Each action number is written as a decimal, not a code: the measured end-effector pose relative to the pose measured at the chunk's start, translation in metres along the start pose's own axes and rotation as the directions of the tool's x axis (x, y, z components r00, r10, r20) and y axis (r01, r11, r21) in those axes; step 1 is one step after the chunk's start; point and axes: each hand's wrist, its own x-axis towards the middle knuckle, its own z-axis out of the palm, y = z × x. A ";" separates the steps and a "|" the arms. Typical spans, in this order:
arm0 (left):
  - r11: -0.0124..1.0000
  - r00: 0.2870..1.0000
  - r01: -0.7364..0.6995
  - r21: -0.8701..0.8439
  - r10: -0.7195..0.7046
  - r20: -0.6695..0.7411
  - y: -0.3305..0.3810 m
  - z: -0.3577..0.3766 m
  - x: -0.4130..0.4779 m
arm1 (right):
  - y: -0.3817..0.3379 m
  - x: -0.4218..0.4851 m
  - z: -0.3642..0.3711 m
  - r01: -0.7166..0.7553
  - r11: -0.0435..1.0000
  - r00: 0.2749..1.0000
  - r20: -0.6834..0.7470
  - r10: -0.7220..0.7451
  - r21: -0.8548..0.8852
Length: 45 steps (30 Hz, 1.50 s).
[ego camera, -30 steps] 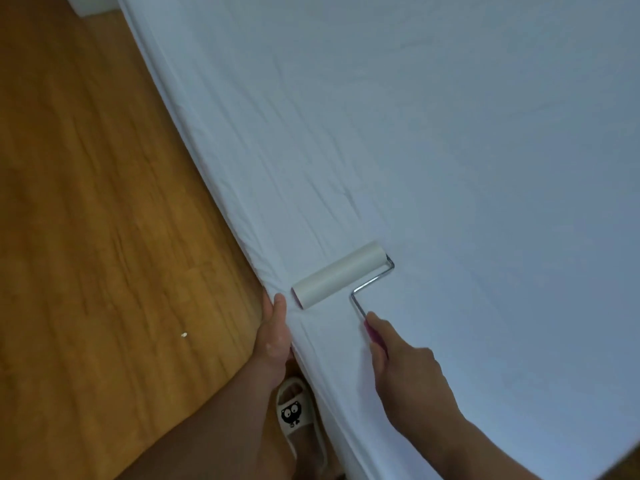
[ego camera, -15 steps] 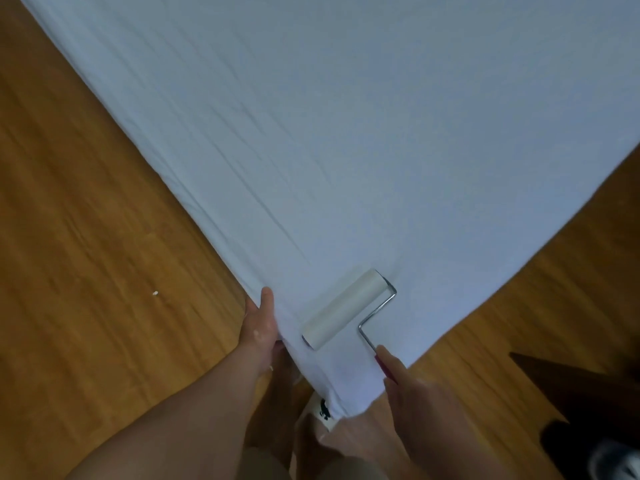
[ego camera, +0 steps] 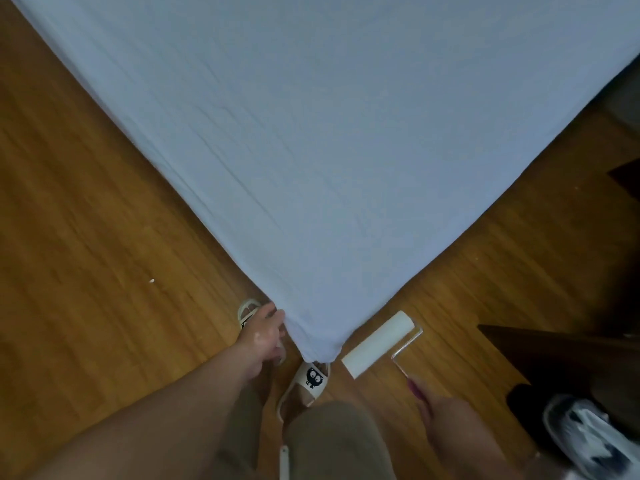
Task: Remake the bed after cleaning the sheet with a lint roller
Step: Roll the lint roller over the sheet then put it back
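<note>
1. Head view, hands: the right hand (ego camera: pixel 446 420) was wrapped around the pink grip of the lint roller (ego camera: pixel 379 344). The left hand (ego camera: pixel 265 332) lay against the side of the sheet (ego camera: pixel 329 133) just beside the bed's near corner. It was blurred, so I could not tell whether its fingers pinched the fabric or only pressed it.
2. Head view, task things: the roller was off the bed, held over the wooden floor (ego camera: pixel 86 237) just to the right of the corner, its white drum not touching the sheet. The sheet covered the whole visible mattress, flat apart from faint creases, and hung over the corner above a slipper (ego camera: pixel 313 379).
3. Head view, progress: with the roller clear of the last corner, the cleaning looked finished or nearly so. No blanket, cover or pillow showed on the bed, so the remaking seemed still to be done, beginning perhaps with tightening this corner.
</note>
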 end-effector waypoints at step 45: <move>0.942 0.932 -0.318 0.107 0.331 -0.149 0.476 -0.881 0.013 | -1.057 0.142 -0.310 0.524 0.846 0.842 -0.211 -0.496 0.100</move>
